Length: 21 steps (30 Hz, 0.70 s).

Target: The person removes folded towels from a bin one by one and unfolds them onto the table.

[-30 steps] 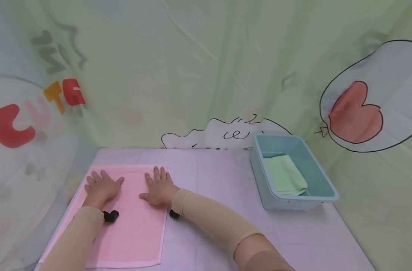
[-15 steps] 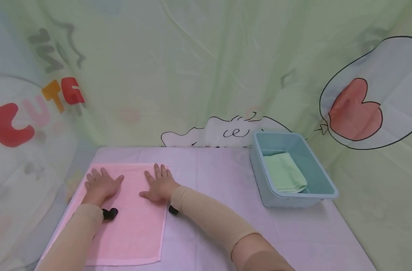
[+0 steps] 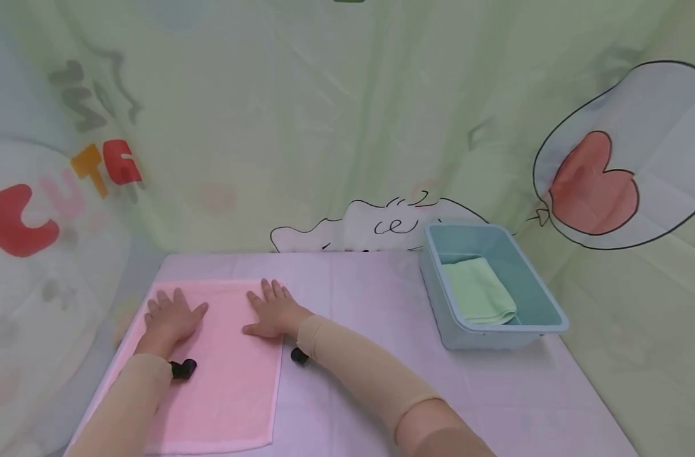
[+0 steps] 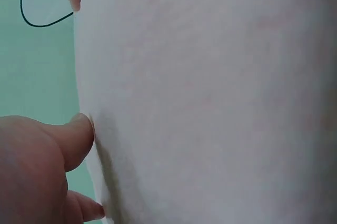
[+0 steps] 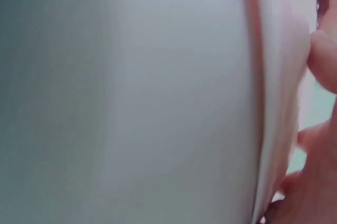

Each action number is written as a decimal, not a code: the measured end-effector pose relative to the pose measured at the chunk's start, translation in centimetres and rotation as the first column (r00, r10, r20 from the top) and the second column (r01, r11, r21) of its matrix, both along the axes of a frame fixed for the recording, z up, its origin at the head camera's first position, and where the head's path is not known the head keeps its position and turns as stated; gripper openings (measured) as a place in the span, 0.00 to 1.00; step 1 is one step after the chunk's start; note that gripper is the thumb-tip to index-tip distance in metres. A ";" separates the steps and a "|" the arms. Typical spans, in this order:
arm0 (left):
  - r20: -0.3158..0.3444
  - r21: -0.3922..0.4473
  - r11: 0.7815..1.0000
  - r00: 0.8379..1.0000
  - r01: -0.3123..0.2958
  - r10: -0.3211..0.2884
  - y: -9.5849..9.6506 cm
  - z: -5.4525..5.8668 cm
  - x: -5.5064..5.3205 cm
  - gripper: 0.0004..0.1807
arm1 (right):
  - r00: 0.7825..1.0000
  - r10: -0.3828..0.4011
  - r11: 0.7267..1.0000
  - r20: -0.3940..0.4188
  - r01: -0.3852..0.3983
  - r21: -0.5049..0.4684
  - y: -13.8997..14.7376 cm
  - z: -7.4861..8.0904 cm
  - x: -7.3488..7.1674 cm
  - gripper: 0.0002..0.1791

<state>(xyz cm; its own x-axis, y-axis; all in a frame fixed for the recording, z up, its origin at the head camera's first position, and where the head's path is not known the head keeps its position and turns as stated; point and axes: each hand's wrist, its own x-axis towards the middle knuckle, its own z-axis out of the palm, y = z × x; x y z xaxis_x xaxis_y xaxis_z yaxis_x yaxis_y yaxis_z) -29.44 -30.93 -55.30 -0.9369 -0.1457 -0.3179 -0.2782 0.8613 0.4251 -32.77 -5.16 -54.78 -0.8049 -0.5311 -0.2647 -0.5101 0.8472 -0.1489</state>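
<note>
A pink towel [image 3: 227, 393] lies spread flat on the left part of the table in the head view. My left hand [image 3: 170, 322] rests on its upper left area, fingers spread and thumb out to the right. Near the towel's upper right corner my right hand [image 3: 274, 314] lies palm down with fingers spread. In the left wrist view, the left hand [image 4: 31, 161] touches the cloth with thumb and fingertips. The right wrist view catches the right hand [image 5: 321, 145] at its right edge, by the towel's border [image 5: 263, 103]. Neither hand holds anything.
A blue-green plastic basin [image 3: 498, 339] stands at the right side of the table [image 3: 376, 304]. Inside it lies a folded light green towel [image 3: 478, 292]. A printed curtain [image 3: 238, 127] hangs behind the table and along both sides.
My right hand has slid very slightly to the right on the towel. The left hand stays in nearly the same place, and the head view has shifted a little.
</note>
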 end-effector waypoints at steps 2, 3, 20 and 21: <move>-0.014 -0.016 1.000 1.000 0.022 -0.023 0.2 0.0 0.1 0.58 | 1.000 0.010 1.000 0.015 -0.010 -0.024 0.5 0.0 -0.2 0.51; -0.023 -0.025 0.999 0.999 0.030 -0.031 0.4 0.0 0.1 0.57 | 0.999 0.009 0.999 0.032 -0.007 -0.041 0.7 0.2 -0.2 0.51; -0.430 -0.241 0.966 0.882 0.093 -0.193 5.6 2.3 -0.9 0.46 | 0.996 -0.057 0.953 0.075 0.077 -0.293 3.7 5.3 -2.6 0.49; -0.435 -0.256 0.962 0.876 0.100 -0.207 6.0 2.6 -0.9 0.46 | 0.995 -0.061 0.949 0.075 0.081 -0.306 4.1 5.7 -2.7 0.49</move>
<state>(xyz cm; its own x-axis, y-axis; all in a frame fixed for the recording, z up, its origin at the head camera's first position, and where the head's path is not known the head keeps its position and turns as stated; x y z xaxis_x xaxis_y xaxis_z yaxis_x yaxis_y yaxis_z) -30.31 -24.90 -52.73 -0.9854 -0.0035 0.1703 0.0428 0.9626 0.2676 -35.45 -1.05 -49.09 -0.8305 -0.5367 -0.1490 -0.4310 0.7886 -0.4385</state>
